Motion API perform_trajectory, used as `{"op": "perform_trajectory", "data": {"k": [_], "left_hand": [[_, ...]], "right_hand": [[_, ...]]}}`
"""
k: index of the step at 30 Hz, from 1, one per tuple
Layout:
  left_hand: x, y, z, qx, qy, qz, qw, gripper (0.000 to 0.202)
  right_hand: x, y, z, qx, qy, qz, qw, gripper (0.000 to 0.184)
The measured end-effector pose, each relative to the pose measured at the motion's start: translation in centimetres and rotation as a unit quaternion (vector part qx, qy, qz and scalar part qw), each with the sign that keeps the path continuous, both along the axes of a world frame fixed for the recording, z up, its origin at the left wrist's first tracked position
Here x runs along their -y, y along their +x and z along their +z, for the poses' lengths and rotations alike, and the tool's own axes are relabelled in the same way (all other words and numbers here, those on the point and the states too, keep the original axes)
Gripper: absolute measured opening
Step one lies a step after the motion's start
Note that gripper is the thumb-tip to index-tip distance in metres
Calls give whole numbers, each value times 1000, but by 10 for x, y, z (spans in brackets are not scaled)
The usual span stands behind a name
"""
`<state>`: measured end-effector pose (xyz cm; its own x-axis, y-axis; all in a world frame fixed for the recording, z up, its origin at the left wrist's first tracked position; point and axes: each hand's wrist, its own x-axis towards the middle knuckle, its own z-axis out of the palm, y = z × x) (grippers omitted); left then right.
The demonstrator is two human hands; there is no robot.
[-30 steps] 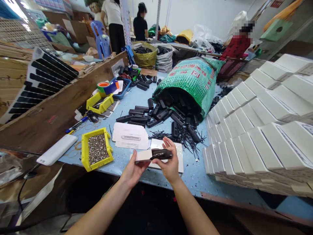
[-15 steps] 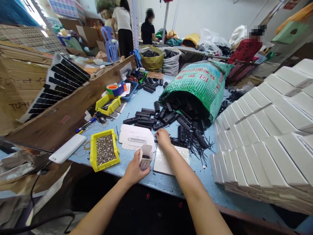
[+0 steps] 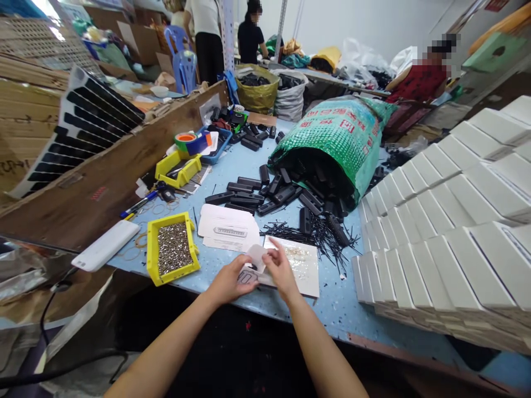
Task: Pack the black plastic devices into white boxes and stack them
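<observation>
My left hand [image 3: 230,282] is closed around a small white box [image 3: 249,275] with dark print on its side, held near the table's front edge. The box's top end stands open, and something dark shows inside. Opposite, my right hand [image 3: 282,273] pinches the box's raised flap, with the index finger stretched out. Beneath and beyond the right hand lies a flat white tile-like board [image 3: 307,279] with small shiny bits on it. A stack of white printed sheets [image 3: 228,221] lies just beyond the box. Thin black strips [image 3: 327,243] are scattered behind the board.
To the left, a yellow bin [image 3: 152,249] holds small metal pieces, beside a white phone-like slab [image 3: 103,246]. Black plastic cases [image 3: 244,196] spill from a green woven sack [image 3: 336,138]. Stacked white boxes [image 3: 448,260] line the right side. Several people work in the background.
My right hand has come back from the black strips toward me and taken hold of the box's flap. The left hand still holds the box, now tilted lower. The view has shifted slightly.
</observation>
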<state>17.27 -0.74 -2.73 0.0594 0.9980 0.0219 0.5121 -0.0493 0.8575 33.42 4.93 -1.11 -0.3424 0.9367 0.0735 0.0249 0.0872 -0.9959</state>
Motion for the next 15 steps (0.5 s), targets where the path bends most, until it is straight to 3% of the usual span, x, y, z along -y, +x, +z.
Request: {"op": "perform_trajectory", "data": {"k": [1,3,6,9,13,15], "left_hand": [[-1,1,0,13,-14,-4,1000,66],[-4,5,2,51,-47,4,998,92],[-5,9,6,63,-81,24,994,111],[-6,8,9,50,-88,31,994,110],[-5,14,14,95,-88,41,991,105],[-1,25,21,148,-83,67,983,97]], "right_hand": [[1,-4,-6,-32,-30,36,998,47],[4,-9,-14,-67,-23,96,993,44],[7,-13,-16,-60,2,83,995,38],[4,-9,-12,-18,34,57,998,38],[7,-2,-14,61,199,98,973,38],[22,1,-14,104,193,87,972,59]]}}
